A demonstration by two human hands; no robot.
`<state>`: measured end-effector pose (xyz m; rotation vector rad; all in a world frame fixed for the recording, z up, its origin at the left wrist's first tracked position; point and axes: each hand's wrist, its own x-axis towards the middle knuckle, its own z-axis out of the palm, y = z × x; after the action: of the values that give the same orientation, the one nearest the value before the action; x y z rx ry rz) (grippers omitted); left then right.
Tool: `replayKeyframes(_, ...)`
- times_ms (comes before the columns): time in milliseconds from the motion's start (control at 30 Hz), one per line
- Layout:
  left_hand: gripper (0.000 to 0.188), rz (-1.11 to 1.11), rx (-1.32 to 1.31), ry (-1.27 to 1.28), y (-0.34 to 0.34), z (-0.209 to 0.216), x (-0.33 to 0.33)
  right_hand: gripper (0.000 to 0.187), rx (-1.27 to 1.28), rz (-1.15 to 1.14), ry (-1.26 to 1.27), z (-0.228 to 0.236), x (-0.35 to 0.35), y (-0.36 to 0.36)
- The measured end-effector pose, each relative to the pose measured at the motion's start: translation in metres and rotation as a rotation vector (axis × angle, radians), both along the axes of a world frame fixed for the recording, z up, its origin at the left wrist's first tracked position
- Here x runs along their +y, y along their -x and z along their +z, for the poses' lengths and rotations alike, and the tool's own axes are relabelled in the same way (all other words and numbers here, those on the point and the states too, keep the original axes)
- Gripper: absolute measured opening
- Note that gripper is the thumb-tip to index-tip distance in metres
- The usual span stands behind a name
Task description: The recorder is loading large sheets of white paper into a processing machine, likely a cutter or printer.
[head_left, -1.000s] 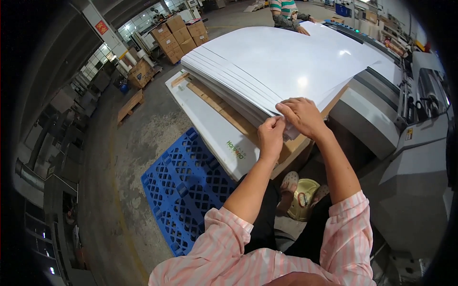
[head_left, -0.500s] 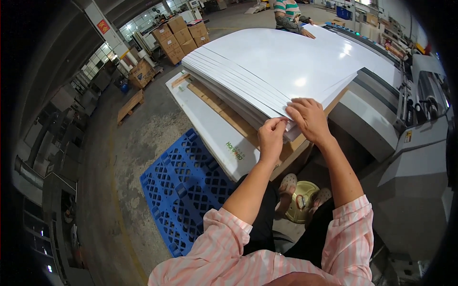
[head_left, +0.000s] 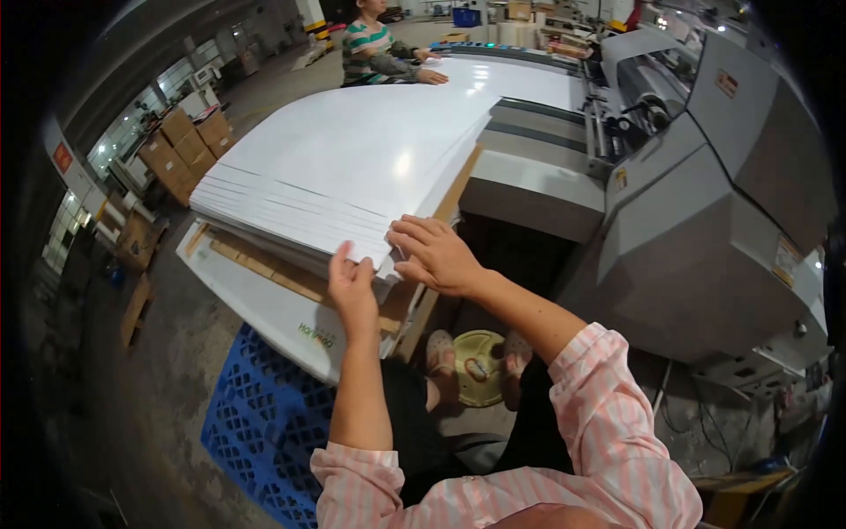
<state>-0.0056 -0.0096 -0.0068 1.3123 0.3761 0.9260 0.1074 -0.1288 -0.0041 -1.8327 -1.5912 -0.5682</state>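
A stack of large glossy white sheets [head_left: 308,145] lies in front of me, its near edges fanned into several overlapping layers. My left hand [head_left: 354,295] is at the near corner of the stack, index finger and thumb apart against the sheet edges. Just right of it, my right hand [head_left: 445,257] touches the right side of the same corner with its fingers stretched out. No sheet is plainly gripped in either hand. Beneath the stack is a wooden board [head_left: 273,273] on a white slab [head_left: 264,304].
To the right stands a grey machine [head_left: 661,238] with rollers. Across the stack, a person in a striped top [head_left: 370,53] rests both hands on the sheets. A blue plastic pallet [head_left: 256,423] lies at lower left. Cardboard boxes [head_left: 181,150] are piled farther left.
My view has swung right, bringing more of the machine in. The left hand's pinch at the sheet corner has loosened and the two hands have drawn slightly apart.
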Motion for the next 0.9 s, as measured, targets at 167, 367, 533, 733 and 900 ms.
replayKeyframes(167,0.071,-0.087,-0.178,0.338,-0.004,0.001,0.000,0.037,0.244,-0.094,-0.095,-0.007,-0.032,-0.009)
replayKeyframes(367,0.062,-0.238,-0.260,0.422,-0.003,-0.006,0.019,0.034,0.455,-0.070,-0.150,-0.008,-0.036,-0.010)
replayKeyframes(533,0.055,-0.170,-0.243,0.416,-0.003,-0.006,0.018,0.034,0.495,-0.039,-0.121,-0.004,-0.030,-0.008)
replayKeyframes(733,0.047,0.131,-0.126,0.267,-0.012,0.010,-0.002,0.033,0.523,-0.027,-0.084,-0.005,-0.027,-0.010)
replayKeyframes(900,0.026,-0.031,-0.106,0.209,-0.009,0.002,0.008,0.032,0.540,-0.011,-0.074,-0.002,-0.026,-0.004)
